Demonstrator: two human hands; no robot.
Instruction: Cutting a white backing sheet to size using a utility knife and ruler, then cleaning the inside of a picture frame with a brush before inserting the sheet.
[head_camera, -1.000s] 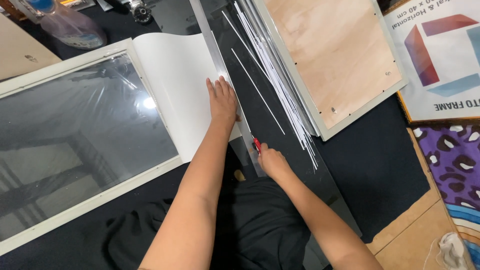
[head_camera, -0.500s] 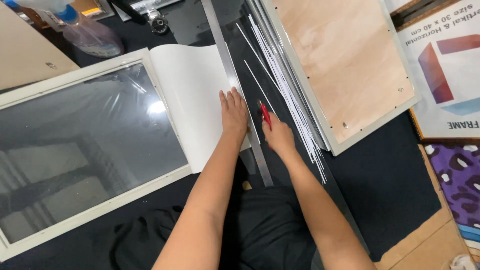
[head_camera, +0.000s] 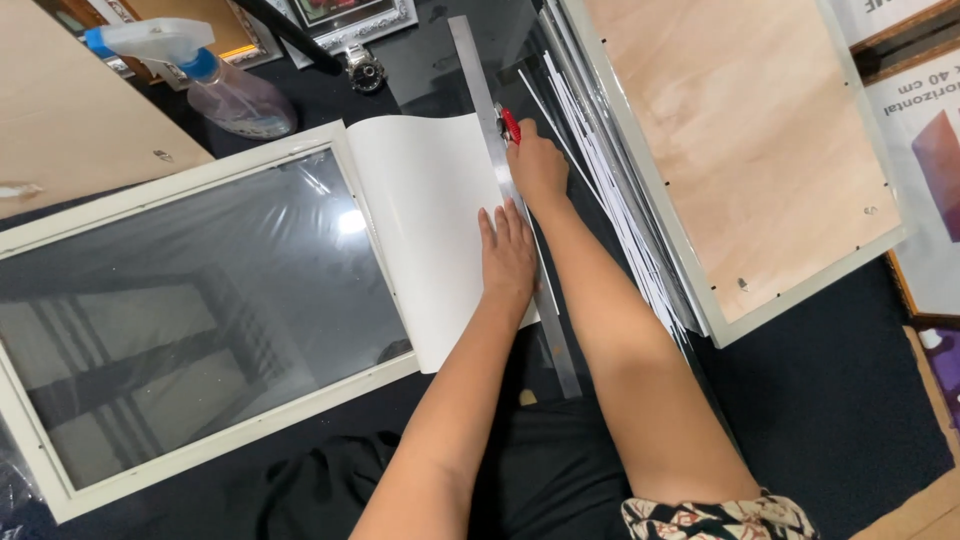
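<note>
a: head view. left hand (head_camera: 508, 250) flat, fingers together, palm down on the white sheet (head_camera: 430, 220) and the metal ruler (head_camera: 512, 190), pinning both.
b: right?
a: right hand (head_camera: 536, 165) fisted round a red-handled cutter (head_camera: 509, 125), tip against the ruler's right edge, near the sheet's far end.
b: where's the sheet?
a: on the dark counter (head_camera: 830, 400), left edge tucked against a white-framed glass panel (head_camera: 180, 310). ruler runs along the sheet's right edge.
b: surroundings?
a: stack of thin white strips (head_camera: 610, 190) just right of the ruler, then a frame face down, plywood back (head_camera: 740, 140) up. spray bottle (head_camera: 200, 70) far left.
</note>
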